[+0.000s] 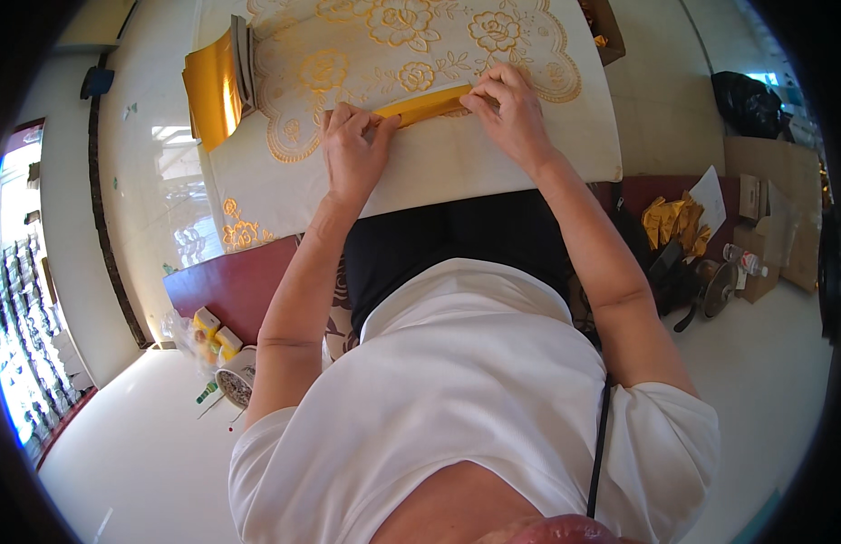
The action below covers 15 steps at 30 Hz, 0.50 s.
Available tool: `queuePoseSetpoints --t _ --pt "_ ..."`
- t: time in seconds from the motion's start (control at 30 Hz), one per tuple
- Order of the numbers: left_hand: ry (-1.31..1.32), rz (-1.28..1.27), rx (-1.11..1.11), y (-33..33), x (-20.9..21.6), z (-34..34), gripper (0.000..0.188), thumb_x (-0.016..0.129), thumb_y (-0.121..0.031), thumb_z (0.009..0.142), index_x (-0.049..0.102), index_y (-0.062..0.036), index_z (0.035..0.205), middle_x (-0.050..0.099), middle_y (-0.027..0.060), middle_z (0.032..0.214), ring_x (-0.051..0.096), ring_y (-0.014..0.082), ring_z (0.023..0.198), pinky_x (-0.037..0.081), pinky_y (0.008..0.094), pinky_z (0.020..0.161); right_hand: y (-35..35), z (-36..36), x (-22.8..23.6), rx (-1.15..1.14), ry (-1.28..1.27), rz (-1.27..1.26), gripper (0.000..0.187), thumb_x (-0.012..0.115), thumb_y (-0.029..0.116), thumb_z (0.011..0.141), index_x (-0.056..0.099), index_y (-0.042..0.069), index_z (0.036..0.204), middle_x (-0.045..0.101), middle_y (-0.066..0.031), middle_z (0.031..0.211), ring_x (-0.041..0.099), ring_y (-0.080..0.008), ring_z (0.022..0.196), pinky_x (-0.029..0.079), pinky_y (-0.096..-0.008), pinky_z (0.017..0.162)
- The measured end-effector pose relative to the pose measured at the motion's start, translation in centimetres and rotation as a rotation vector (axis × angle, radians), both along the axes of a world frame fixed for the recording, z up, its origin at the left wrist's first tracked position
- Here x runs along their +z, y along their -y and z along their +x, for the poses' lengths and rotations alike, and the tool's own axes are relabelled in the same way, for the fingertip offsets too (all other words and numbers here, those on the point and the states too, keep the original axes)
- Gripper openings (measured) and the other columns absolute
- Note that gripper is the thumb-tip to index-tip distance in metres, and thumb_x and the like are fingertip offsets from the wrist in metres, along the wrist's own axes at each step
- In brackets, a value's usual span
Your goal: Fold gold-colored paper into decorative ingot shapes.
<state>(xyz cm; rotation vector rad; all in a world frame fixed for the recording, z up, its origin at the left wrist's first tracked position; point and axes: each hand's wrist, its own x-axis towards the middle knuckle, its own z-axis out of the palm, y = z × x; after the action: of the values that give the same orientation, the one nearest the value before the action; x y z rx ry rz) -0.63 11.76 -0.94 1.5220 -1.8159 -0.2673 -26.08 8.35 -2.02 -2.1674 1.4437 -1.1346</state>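
Between my hands, just above the near part of the table, stretches a sheet of gold foil paper (pixel 427 106), folded into a long narrow strip with a pale edge along its far side. My left hand (pixel 355 150) pinches the strip's left end between thumb and fingers. At the other end, my right hand (pixel 508 111) grips it with thumb and fingertips. Toward the far left of the table lies a stack of gold foil sheets (pixel 214 91), its left side hanging over the table edge.
A cream tablecloth with gold flowers (pixel 402 177) covers the table. A cardboard box (pixel 605 32) stands by its far right edge. To my right are crumpled gold paper (pixel 676 222), a plastic bottle (pixel 752 264) and a black bag (pixel 745 104). A cup (pixel 236 379) stands at my left.
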Motion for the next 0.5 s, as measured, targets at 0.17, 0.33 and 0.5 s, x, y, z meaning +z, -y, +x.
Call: queuePoseSetpoints --t 0.17,0.33,0.5 --pt "0.045 0.020 0.029 0.36 -0.03 -0.09 0.024 0.087 -0.022 0.077 0.072 -0.0043 0.074 0.060 0.0080 0.081 0.054 0.0298 0.083 0.046 0.0417 0.078 0.14 0.58 0.12 -0.053 -0.038 -0.015 0.016 0.084 0.016 0.081 0.072 0.006 0.083 0.063 -0.0041 0.097 0.058 -0.0285 0.101 0.048 -0.0427 0.092" --pt "0.088 0.032 0.030 0.51 -0.11 -0.01 0.028 0.088 -0.024 0.077 0.068 -0.0044 0.070 0.060 0.0081 0.082 0.053 0.0310 0.085 0.045 0.0421 0.078 0.22 0.90 -0.02 -0.093 -0.046 -0.019 0.022 0.085 0.017 0.080 0.067 0.006 0.077 0.061 -0.0047 0.094 0.056 -0.0297 0.100 0.046 -0.0430 0.093" --pt "0.161 0.014 0.033 0.42 -0.02 -0.18 0.031 0.087 -0.025 0.078 0.066 -0.0047 0.070 0.059 0.0090 0.083 0.053 0.0324 0.087 0.044 0.0432 0.079 0.21 1.08 -0.08 -0.106 -0.068 -0.035 0.023 0.085 0.018 0.079 0.065 0.007 0.078 0.060 -0.0047 0.095 0.056 -0.0301 0.100 0.045 -0.0441 0.093"
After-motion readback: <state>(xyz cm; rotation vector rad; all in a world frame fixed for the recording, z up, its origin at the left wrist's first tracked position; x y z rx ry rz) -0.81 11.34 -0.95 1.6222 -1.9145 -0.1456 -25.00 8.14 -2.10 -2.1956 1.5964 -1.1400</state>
